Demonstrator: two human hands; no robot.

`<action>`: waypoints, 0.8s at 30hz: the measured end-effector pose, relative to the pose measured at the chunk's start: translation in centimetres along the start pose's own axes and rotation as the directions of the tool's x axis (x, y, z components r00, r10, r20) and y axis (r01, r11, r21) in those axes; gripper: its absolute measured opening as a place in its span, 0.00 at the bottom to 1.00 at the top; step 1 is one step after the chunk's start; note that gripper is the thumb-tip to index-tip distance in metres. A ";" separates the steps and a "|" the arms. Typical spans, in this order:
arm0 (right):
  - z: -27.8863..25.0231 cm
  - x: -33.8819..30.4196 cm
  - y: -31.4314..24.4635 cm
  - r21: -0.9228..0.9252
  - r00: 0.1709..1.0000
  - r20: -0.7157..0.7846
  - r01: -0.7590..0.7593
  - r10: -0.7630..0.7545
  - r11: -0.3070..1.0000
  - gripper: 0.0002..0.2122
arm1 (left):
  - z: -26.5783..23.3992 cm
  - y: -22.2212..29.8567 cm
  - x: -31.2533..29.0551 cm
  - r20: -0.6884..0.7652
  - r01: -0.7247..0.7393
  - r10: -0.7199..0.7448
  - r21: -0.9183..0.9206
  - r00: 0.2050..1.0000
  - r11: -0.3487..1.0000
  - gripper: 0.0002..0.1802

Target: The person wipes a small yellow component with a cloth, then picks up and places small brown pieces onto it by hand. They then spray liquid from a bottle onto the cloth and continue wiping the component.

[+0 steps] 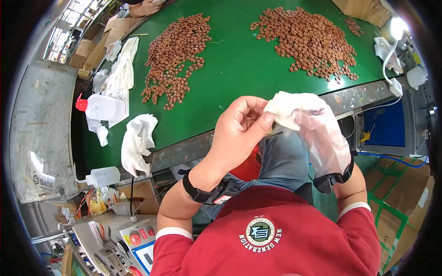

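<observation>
My left hand [239,131] is bare, its thumb and fingers pinching the white edge of a glove [324,140] near the fingertips of my right hand. That thin, partly see-through glove covers my right hand [313,117] down to the wrist, where a black strap [334,178] goes round. Inside the bunched white material the right fingers are hidden. Both hands are raised over my lap at the front edge of the green table [230,78]. A black band with a small device [209,189] is on my left wrist.
Two heaps of small brown round pieces, a left heap [179,48] and a right heap [313,41], lie on the table. Nearer are a red-capped bottle [108,108], a crumpled white glove [138,142] and a squeeze bottle [103,176]. Another person's hand [146,8] shows at the far left.
</observation>
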State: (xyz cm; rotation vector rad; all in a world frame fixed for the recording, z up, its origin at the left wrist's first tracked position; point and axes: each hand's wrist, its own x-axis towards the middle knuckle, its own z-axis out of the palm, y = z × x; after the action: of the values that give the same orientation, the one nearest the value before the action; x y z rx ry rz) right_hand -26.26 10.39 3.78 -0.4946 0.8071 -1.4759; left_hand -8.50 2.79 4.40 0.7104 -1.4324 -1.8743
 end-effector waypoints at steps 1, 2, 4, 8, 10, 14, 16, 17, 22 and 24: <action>-0.1 0.2 0.3 -0.072 1.000 0.018 0.024 -0.023 0.997 0.15 | -0.4 0.0 -0.2 0.004 -0.004 0.004 0.029 1.000 1.000 0.16; -0.2 0.4 0.5 -0.142 0.999 0.035 0.046 -0.042 0.989 0.14 | -0.6 0.0 -0.3 0.006 -0.005 0.004 0.056 1.000 0.998 0.15; -0.1 0.7 0.3 -0.214 0.997 0.054 0.062 -0.052 0.975 0.14 | -0.9 0.3 -0.6 0.003 -0.003 0.003 0.078 1.000 0.997 0.14; 0.6 1.4 -1.1 -0.648 0.973 0.139 -0.051 0.184 0.760 0.16 | -1.8 0.9 -1.2 0.123 -0.161 0.120 0.423 0.985 0.892 0.09; 1.2 1.9 -1.3 -0.585 0.996 0.061 -0.021 0.069 0.811 0.12 | -2.7 1.0 -1.4 0.013 -0.238 0.273 0.532 0.962 0.813 0.09; 1.7 2.4 -0.2 -0.726 0.993 0.026 0.095 -0.111 0.682 0.12 | -6.4 -0.8 -2.0 -0.195 -0.279 0.515 0.657 0.835 0.700 0.09; 1.9 2.4 0.8 -0.799 0.985 0.039 0.133 -0.170 0.586 0.12 | -7.7 -2.0 -2.6 -0.216 -0.254 0.518 0.679 0.828 0.689 0.09; 2.2 2.3 1.7 -0.874 0.943 0.231 0.310 -0.241 0.375 0.13 | -7.9 -2.2 -2.7 -0.231 -0.230 0.521 0.702 0.822 0.674 0.09; 4.1 2.7 3.3 -0.777 0.775 0.613 0.557 -0.153 -0.294 0.13 | -8.1 -2.2 -3.0 -0.215 -0.188 0.507 0.755 0.835 0.629 0.09; 4.1 3.5 3.3 -0.754 0.782 0.612 0.532 -0.119 -0.387 0.13 | -8.2 -2.3 -3.1 -0.206 -0.190 0.512 0.764 0.834 0.617 0.09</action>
State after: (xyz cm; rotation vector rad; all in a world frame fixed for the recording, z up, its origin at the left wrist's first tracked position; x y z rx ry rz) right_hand -21.30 6.47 3.42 -2.4890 1.6721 -0.7346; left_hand -0.75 0.60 0.18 1.0067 -1.8468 -0.7235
